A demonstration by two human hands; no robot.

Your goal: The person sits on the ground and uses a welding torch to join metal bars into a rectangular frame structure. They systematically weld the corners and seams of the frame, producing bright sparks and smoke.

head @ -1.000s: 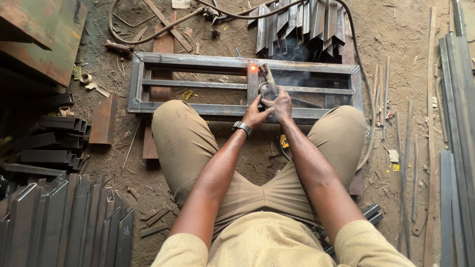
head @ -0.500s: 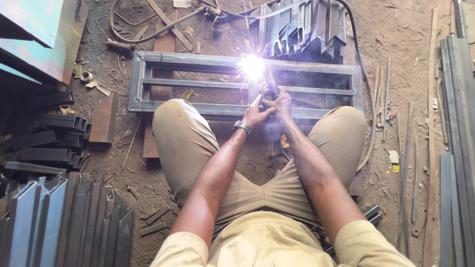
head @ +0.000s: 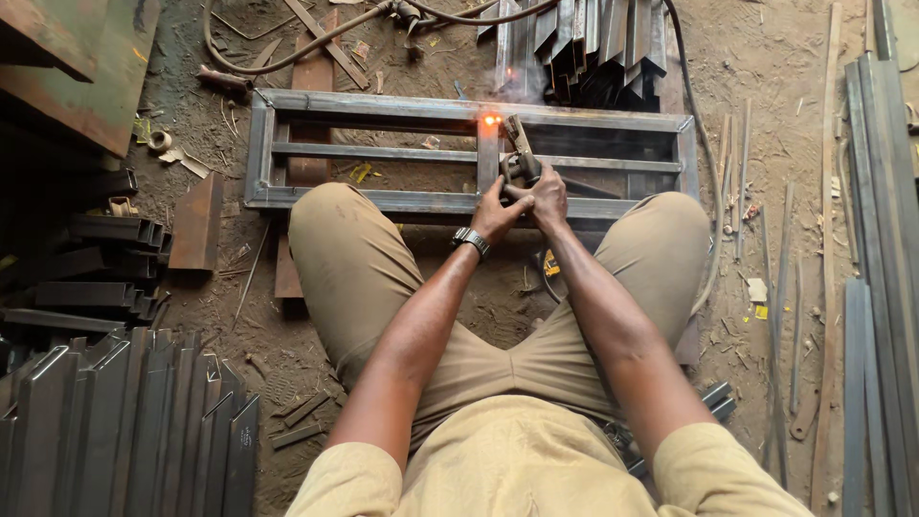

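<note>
Between my knees, on the dirt floor (head: pixel 766 57), both my hands meet on the welding holder (head: pixel 522 153). My left hand (head: pixel 494 213) is curled around its lower part from the left, a dark wristwatch (head: pixel 471 241) on that wrist; my right hand (head: pixel 548 194) is closed over it from the right, fingers wrapped tight. The two hands touch each other, so together they grip the one tool — neither is spread wide.

The holder tilts up and away from me, its tip pointing toward a small orange glow (head: pixel 491 120) on the metal frame (head: pixel 383 103). That glow sits where the upright middle bar meets the frame's far rail, just left of the holder's tip. A thin haze of smoke hangs above the spot.

The frame lies flat on the ground, a long rectangle of square tube with a rail running lengthwise through it; its near rail passes just beyond my knees. At the frame's far edge a pile of angle iron (head: pixel 593 38) lies close, and a thick hose (head: pixel 287 53) curves past the far left corner. Along my right side long steel bars (head: pixel 876 239) lie well apart from the frame, and at my left more stacked angle pieces (head: pixel 124 421) fill the near corner.
</note>
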